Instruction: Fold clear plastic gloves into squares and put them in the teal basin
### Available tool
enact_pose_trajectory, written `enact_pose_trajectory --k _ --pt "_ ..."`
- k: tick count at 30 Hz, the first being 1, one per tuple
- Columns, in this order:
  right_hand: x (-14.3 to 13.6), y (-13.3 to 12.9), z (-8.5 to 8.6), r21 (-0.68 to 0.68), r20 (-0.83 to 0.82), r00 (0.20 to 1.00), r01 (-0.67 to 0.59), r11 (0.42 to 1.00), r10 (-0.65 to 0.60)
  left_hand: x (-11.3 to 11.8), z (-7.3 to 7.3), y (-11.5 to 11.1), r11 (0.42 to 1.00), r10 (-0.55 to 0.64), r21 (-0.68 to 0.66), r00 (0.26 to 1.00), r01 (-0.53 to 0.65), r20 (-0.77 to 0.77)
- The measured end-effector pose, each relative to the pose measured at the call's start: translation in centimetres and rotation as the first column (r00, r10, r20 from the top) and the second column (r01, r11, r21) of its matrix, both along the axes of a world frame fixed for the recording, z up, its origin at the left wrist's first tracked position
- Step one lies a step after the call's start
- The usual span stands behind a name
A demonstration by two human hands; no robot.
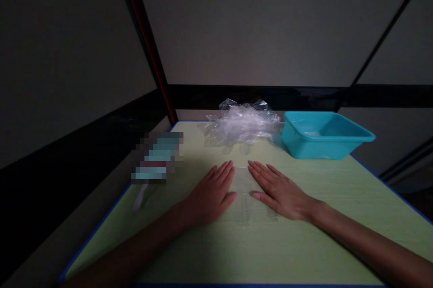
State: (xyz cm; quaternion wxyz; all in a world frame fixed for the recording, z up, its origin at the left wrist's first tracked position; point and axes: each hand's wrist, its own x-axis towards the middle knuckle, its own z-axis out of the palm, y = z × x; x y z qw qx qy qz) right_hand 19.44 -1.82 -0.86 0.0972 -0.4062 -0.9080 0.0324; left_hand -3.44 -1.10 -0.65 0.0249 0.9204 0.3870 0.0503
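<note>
Between my hands, a thin clear plastic bag or sheet lies flat on the table; its edges are faint. My left hand rests palm down at its left side, fingers stretched forward and thumb pointing inward. On the other side, my right hand lies palm down with its fingers extended and slightly apart. Both hands seem to touch the plastic's side edges, though what is under the palms is hidden. Just beyond the fingertips sits a crumpled heap of clear plastic bags.
A turquoise plastic basin stands at the back right of the pale green table, which has a blue edge. Some pixelated item is at the left edge, with a whitish strip beside it. Dark-banded walls rise behind.
</note>
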Motion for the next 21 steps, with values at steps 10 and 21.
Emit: enact_pose_trajectory --k 10,21 --pt "1.5 0.7 1.0 -0.133 -0.159 0.987 -0.021 0.991 0.0 -1.6 1.4 2.1 0.959 0.195 -0.272 0.89 -0.084 0.412" --pt "-0.5 0.4 0.2 -0.068 -0.069 0.994 -0.09 0.994 0.085 0.7 0.9 0.8 0.983 -0.156 -0.076 0.976 0.169 0.151"
